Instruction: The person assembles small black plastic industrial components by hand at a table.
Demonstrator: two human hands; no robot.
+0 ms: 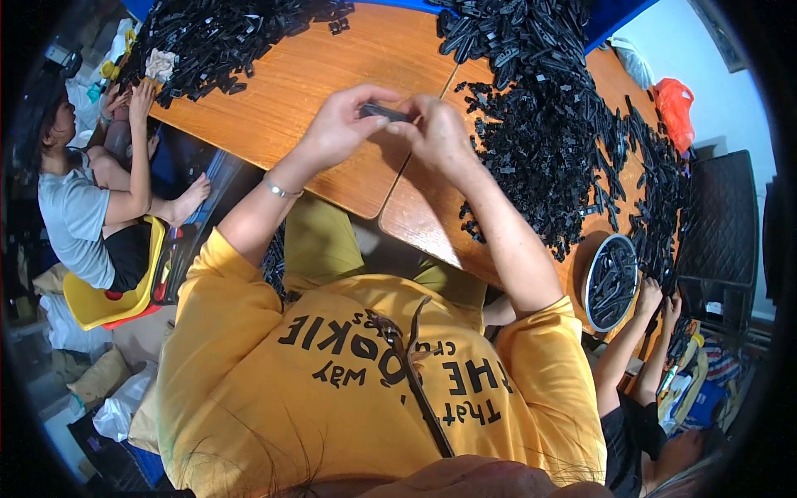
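Observation:
Above the wooden table [274, 100] both of my hands meet on one small, long black plastic piece [383, 111]. My left hand [342, 124] pinches its left end between thumb and fingers. The other end sits in the closed fingers of my right hand [438, 133], which cover part of it. The piece looks like a narrow clip, though its exact kind is too small to tell. To the right of my right hand spreads a large heap of small black plastic parts [531, 149]. Longer black clip-like pieces [515, 37] are piled behind that heap.
Another black heap [216, 41] lies at the far left, near a seated person [91, 191]. At the right, a round bowl [588, 286] holds black pieces, beside a co-worker's hands [660, 299]. A red plastic bag [674, 112] sits at the far right.

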